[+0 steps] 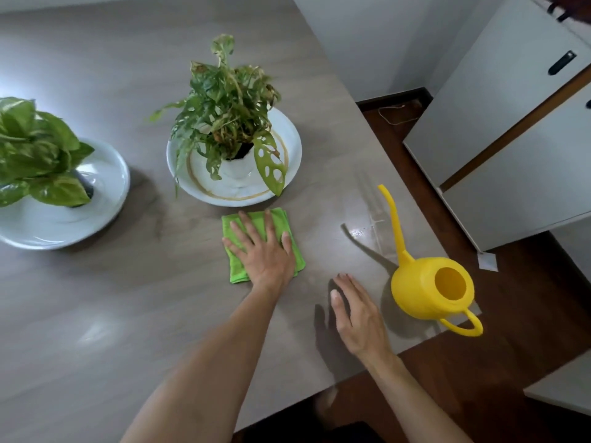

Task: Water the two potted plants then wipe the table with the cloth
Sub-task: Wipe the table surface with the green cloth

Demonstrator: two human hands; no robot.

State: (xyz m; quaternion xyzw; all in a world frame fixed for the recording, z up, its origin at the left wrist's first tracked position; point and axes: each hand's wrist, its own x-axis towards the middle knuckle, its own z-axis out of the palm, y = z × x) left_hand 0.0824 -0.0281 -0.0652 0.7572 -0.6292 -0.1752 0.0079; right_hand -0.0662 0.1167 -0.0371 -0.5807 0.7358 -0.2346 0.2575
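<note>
A folded green cloth (237, 270) lies on the grey table (128, 314) in front of the middle plant. My left hand (265, 251) presses flat on it, fingers spread. My right hand (355, 314) holds nothing; it hovers palm down, fingers apart, just above the table beside the yellow watering can (425, 289). The can stands near the table's right corner with its long spout pointing away. A plant with holed leaves (224, 107) stands in a white pot on a white dish (287, 135). A broad-leaved plant (32, 155) sits in a second white dish (105, 187) at the left.
A wet, shiny patch (367, 228) shows on the table left of the can's spout. The table's right edge runs diagonally past the can, with dark wood floor (479, 378) beyond. White cabinets (511, 123) stand at the right.
</note>
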